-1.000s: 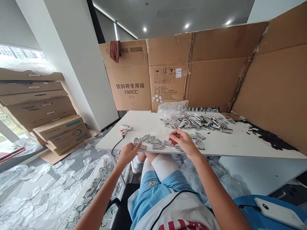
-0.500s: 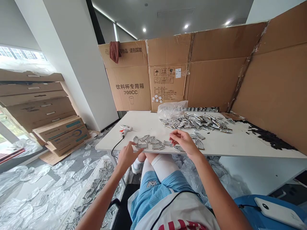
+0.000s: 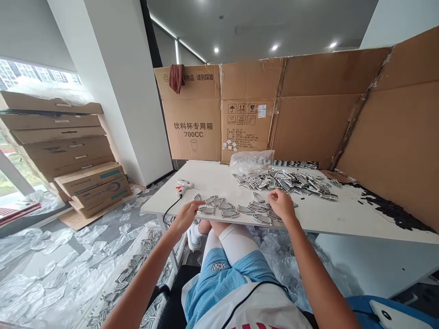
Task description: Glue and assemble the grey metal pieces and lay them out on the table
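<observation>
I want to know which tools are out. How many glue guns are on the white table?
1. The glue gun lies near the table's left edge, beyond the left hand, its black cord trailing off the edge. Others could be hidden under the metal pieces.

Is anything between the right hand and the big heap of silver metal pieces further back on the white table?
Nothing visible blocks it. The right hand rests on the near row of flat silver metal pieces, and only a strip of bare white table with one loose piece separates it from the heap of silver metal pieces.
</observation>
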